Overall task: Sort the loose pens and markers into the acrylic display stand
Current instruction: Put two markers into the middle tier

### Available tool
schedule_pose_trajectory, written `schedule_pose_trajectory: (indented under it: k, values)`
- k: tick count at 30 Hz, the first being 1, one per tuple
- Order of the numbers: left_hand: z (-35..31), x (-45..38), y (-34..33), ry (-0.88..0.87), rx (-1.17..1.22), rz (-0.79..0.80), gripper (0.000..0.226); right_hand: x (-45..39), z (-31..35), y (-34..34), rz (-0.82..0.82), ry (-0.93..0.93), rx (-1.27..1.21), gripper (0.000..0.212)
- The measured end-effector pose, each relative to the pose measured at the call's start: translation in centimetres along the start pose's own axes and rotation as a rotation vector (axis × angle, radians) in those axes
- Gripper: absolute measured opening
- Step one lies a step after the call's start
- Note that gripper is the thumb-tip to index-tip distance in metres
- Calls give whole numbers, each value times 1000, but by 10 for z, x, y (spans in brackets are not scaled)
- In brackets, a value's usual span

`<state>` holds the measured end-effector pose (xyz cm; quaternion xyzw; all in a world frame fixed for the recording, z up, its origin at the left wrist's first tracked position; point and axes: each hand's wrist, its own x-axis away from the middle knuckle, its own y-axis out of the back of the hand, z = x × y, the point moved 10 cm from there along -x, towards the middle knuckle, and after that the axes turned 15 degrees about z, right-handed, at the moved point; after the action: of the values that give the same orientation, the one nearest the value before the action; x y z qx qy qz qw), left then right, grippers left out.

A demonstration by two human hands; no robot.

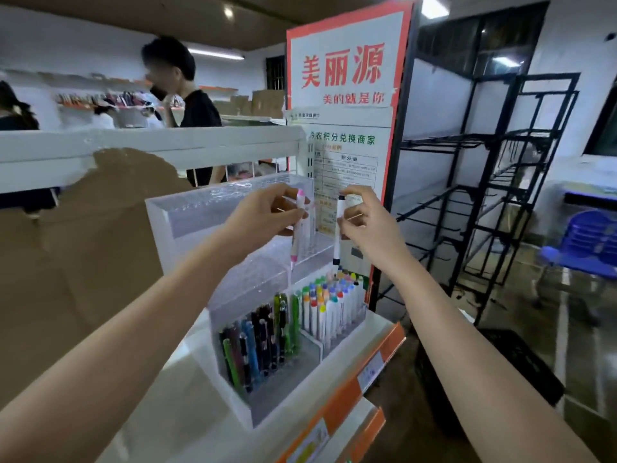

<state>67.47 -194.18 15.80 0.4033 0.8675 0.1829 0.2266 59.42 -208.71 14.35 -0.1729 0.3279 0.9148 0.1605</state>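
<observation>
A tiered clear acrylic stand (187, 215) sits on a white shelf. Its lowest tier holds several dark and green pens (263, 335) on the left and several white markers with coloured caps (330, 302) on the right. My left hand (263, 215) grips a white marker with pink ends (298, 235), held upright over the middle tier. My right hand (364, 225) grips a white marker with dark ends (338, 242), upright just above the capped markers. The upper tiers look mostly bare.
A white shelf board (150, 145) runs overhead, with brown cardboard (83, 262) behind the stand at left. A red-and-white sign panel (347, 78) stands right behind the stand. Black wire racks (494, 195) and a blue chair (587, 245) are at right. A person (187, 95) stands beyond the shelf.
</observation>
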Motion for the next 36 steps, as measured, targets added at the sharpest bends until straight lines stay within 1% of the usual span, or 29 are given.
schedule_pose_trajectory:
  k: [6, 11, 17, 21, 24, 28, 31, 34, 36]
  values:
    - [29, -49, 7, 54, -35, -121, 16, -53, -17, 2, 33, 108, -6, 37]
    - [45, -75, 15, 104, -107, -236, 20, -98, -34, 2, 41, 204, -40, 39]
    - [60, -91, 18, 171, -182, -340, 12, -144, -48, -16, 205, 328, -42, 37]
    - [66, -94, 19, 212, -242, -403, 12, -160, -62, -30, 301, 377, -53, 37]
    - [68, -94, 20, 222, -235, -449, 14, -164, -73, -39, 340, 403, -76, 35]
    - [67, -93, 16, 211, -183, -497, 11, -162, -82, -50, 368, 477, -64, 31]
    - [64, -92, 12, 201, -169, -536, 11, -160, -84, -51, 306, 540, -30, 26]
    - [64, -90, 8, 204, -148, -572, 13, -158, -75, -46, 211, 631, 88, 18]
    - [62, -89, 6, 207, -142, -598, 12, -156, -71, -51, 188, 693, 164, 10]
